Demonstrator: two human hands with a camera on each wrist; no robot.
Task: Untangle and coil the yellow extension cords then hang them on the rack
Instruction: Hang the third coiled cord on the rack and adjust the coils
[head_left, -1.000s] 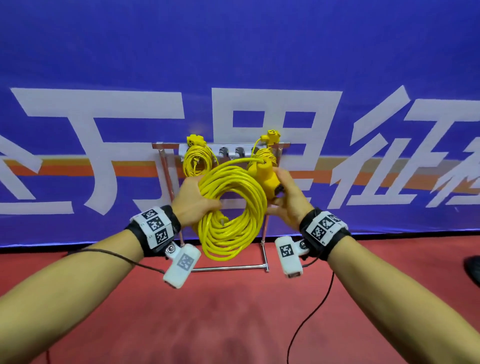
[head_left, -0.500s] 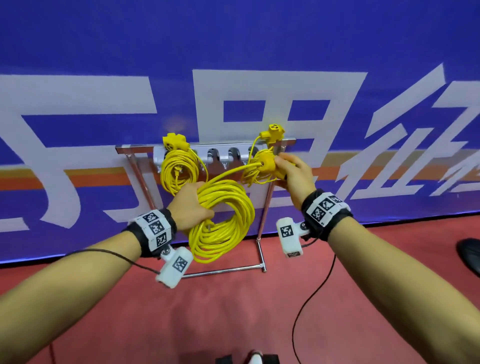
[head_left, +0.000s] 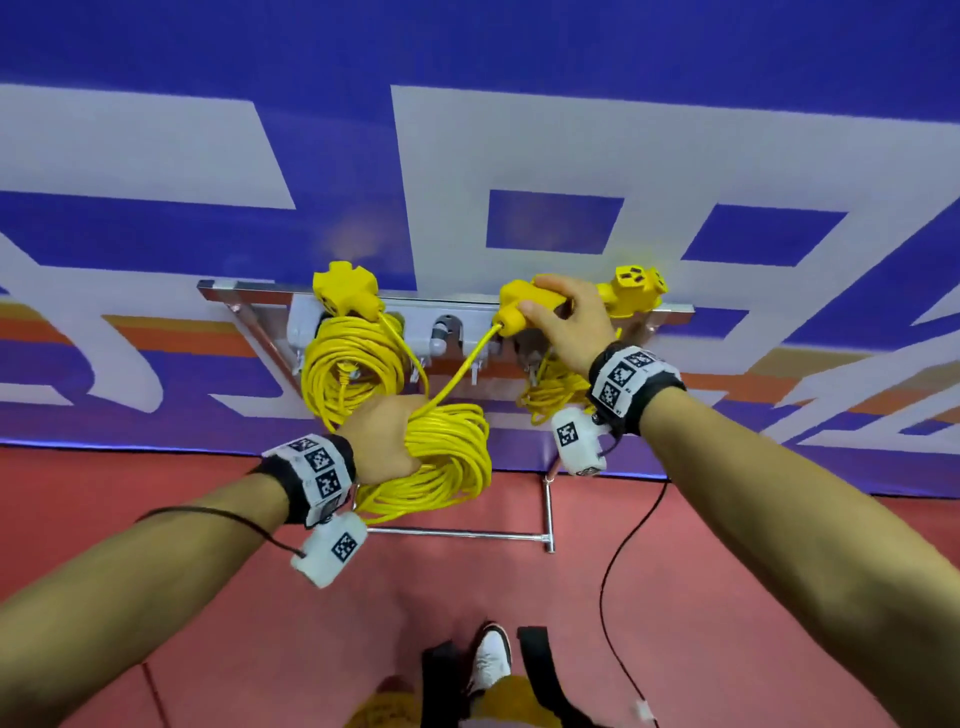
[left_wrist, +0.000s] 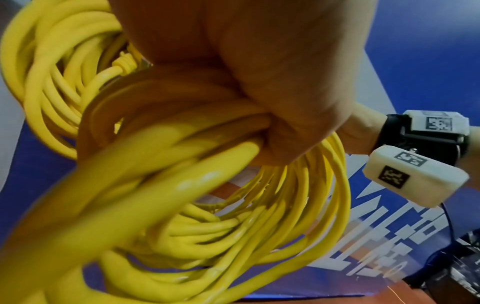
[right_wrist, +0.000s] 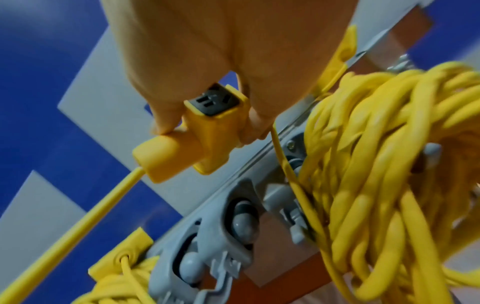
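My left hand (head_left: 387, 441) grips a big coil of yellow cord (head_left: 449, 462) (left_wrist: 207, 216) just below the metal rack (head_left: 447, 306). One strand runs up and right from the coil to a yellow socket block (head_left: 522, 306) (right_wrist: 205, 144), which my right hand (head_left: 569, 322) holds by thumb and fingers at the rack's top bar. A second yellow coil (head_left: 353, 364) hangs on the rack's left hook with its socket head (head_left: 345, 288) on top. A third coil (head_left: 556, 387) (right_wrist: 376, 164) hangs at the right, partly behind my right wrist, its socket head (head_left: 636, 288) above.
The rack's grey hook strip (head_left: 449, 332) (right_wrist: 233, 226) shows unused clips in the middle. A blue banner wall stands right behind the rack. The rack's foot bar (head_left: 467, 532) lies on red floor. A black wire (head_left: 618, 561) trails there, and my shoes (head_left: 488, 660) are below.
My right hand has lifted the socket block from beside the coil up to the rack's top bar. The left hand with the coil stays lower. The view has closed in on the rack.
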